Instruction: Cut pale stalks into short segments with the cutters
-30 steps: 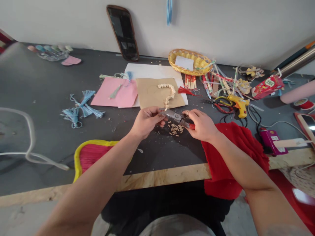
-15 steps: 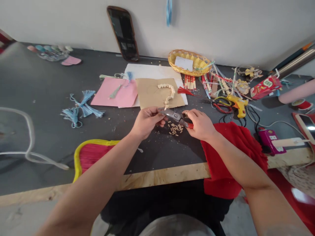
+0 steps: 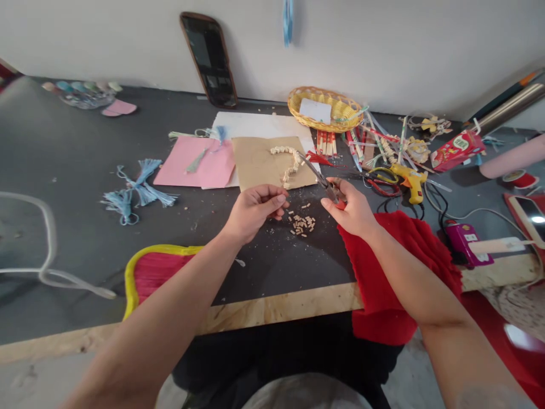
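Note:
My right hand (image 3: 348, 209) grips a pair of pliers (image 3: 322, 180) with red handles, their jaws pointing up and left over the paper's right edge. My left hand (image 3: 258, 209) is closed, thumb pressed to the fingers; whatever it pinches is too small to make out. Between the hands lies a small heap of short pale sticks (image 3: 303, 226) on the dark tabletop. Just beyond, a curved row of pale little pieces (image 3: 293, 162) rests on a sheet of brown paper (image 3: 255, 165).
Blue tassels (image 3: 140, 184) and pink paper (image 3: 200, 170) lie to the left. A wicker basket (image 3: 353, 122) and a phone (image 3: 209, 59) stand at the wall. On the right are a yellow glue gun (image 3: 409, 180), a drink carton (image 3: 455, 150) and red cloth (image 3: 400, 250).
The pliers have come away from my left fingers, swinging right and pointing further up. My right hand has shifted slightly right, while my left hand stays pinched near the same place.

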`<state>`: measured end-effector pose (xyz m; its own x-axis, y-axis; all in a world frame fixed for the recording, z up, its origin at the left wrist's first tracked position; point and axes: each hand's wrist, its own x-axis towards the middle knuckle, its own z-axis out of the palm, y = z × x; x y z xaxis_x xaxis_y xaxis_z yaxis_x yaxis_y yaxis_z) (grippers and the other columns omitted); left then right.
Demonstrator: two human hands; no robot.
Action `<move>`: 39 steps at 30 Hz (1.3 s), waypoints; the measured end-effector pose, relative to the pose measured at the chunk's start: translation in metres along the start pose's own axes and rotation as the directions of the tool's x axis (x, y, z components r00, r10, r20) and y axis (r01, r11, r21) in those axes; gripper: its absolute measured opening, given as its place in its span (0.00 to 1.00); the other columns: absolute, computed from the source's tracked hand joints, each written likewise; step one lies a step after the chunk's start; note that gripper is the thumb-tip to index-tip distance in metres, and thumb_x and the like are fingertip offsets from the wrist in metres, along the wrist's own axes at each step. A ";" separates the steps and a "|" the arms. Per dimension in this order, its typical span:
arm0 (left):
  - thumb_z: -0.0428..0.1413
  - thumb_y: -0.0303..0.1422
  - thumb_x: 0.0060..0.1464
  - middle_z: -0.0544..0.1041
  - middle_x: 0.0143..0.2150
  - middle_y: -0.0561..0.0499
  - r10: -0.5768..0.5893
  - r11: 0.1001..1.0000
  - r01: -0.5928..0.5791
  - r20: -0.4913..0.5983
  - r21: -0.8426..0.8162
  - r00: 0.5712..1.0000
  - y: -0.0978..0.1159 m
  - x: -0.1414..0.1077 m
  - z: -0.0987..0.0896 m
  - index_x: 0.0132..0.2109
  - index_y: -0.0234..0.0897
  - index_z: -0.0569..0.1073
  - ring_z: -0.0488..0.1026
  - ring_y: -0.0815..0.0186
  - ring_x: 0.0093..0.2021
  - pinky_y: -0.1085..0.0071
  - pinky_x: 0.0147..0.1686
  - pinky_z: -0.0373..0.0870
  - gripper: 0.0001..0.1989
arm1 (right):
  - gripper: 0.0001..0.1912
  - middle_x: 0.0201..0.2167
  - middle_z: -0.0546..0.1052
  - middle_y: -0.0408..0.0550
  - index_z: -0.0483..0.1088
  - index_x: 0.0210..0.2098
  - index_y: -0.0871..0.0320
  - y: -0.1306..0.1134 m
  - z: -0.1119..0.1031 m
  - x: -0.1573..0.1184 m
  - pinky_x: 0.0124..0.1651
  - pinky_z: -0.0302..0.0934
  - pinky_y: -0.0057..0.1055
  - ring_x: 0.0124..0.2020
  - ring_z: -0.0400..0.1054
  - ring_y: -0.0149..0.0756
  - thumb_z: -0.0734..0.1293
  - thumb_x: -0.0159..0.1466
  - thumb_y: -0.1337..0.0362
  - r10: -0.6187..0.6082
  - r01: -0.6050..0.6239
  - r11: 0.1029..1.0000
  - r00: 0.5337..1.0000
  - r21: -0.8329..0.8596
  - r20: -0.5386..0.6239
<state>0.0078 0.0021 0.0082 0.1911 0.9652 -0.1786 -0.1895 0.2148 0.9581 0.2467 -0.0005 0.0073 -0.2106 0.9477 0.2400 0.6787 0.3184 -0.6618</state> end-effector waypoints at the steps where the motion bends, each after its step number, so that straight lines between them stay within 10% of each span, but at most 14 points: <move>1: 0.67 0.35 0.44 0.77 0.28 0.49 0.007 1.000 -0.007 -0.005 0.006 1.000 0.000 0.000 0.000 0.35 0.32 0.77 0.70 0.73 0.23 0.77 0.23 0.68 0.13 | 0.23 0.51 0.75 0.55 0.65 0.53 0.57 0.000 0.000 0.000 0.52 0.67 0.43 0.46 0.74 0.43 0.65 0.62 0.55 0.008 -0.008 1.000 1.000 0.009 -0.001; 20: 0.60 0.33 0.53 0.77 0.25 0.51 0.379 0.876 -0.337 -0.062 0.344 0.923 -0.015 0.003 0.006 0.39 0.33 0.75 0.71 0.73 0.21 0.77 0.22 0.69 0.08 | 0.19 0.39 0.80 0.48 0.68 0.48 0.54 0.003 -0.006 0.007 0.47 0.66 0.42 0.42 0.74 0.47 0.65 0.61 0.53 0.059 -0.059 0.998 0.997 -0.003 0.043; 27: 0.56 0.32 0.57 0.75 0.25 0.53 0.338 0.876 -0.303 -0.029 0.377 0.941 -0.004 0.007 0.021 0.44 0.33 0.72 0.70 0.75 0.19 0.78 0.20 0.68 0.09 | 0.22 0.41 0.79 0.51 0.70 0.50 0.57 0.002 -0.005 0.008 0.48 0.64 0.42 0.45 0.73 0.49 0.67 0.59 0.54 0.025 -0.023 0.998 0.999 -0.053 0.046; 39: 0.55 0.26 0.54 0.76 0.25 0.53 0.272 0.890 -0.228 -0.058 0.394 0.960 0.005 -0.065 0.010 0.42 0.32 0.72 0.70 0.74 0.19 0.78 0.20 0.68 0.07 | 0.20 0.34 0.77 0.44 0.70 0.44 0.56 0.019 -0.001 -0.033 0.47 0.64 0.38 0.35 0.70 0.38 0.67 0.58 0.50 0.029 0.023 0.959 0.983 0.282 -0.180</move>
<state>0.0044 -0.0614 0.0270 0.0759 0.9942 0.0763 0.1672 -0.0881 0.9820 0.2672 -0.0258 -0.0130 -0.0607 0.9369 0.3444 0.4477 0.3339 -0.8295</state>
